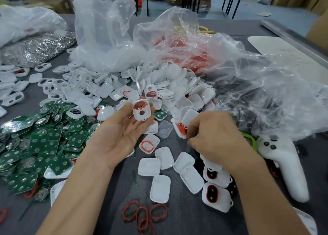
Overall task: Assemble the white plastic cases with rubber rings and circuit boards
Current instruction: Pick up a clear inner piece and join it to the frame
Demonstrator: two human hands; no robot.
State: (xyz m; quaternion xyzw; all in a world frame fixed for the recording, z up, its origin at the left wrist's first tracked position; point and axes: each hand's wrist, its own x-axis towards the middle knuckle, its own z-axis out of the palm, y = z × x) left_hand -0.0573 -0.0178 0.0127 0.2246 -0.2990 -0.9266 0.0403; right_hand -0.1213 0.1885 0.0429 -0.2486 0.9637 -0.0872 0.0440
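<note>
My left hand [122, 130] is palm up above the table and holds a white case half [141, 110] at its fingertips; a red rubber ring sits around the case's upper opening. My right hand [213, 137] is palm down to the right, fingers curled at another white case with a red ring [180, 130] lying on the table; whether it grips that case is hidden. Green circuit boards [42, 142] lie heaped at the left. Loose red rings [142, 215] lie near the front edge. White case halves [159, 187] are scattered between my arms.
A big pile of white cases [134, 85] lies behind my hands, under clear plastic bags [106, 30]. A bag of red rings [184, 52] stands at the back. A white game controller [282, 165] lies at the right. Assembled cases [216, 195] sit beside my right forearm.
</note>
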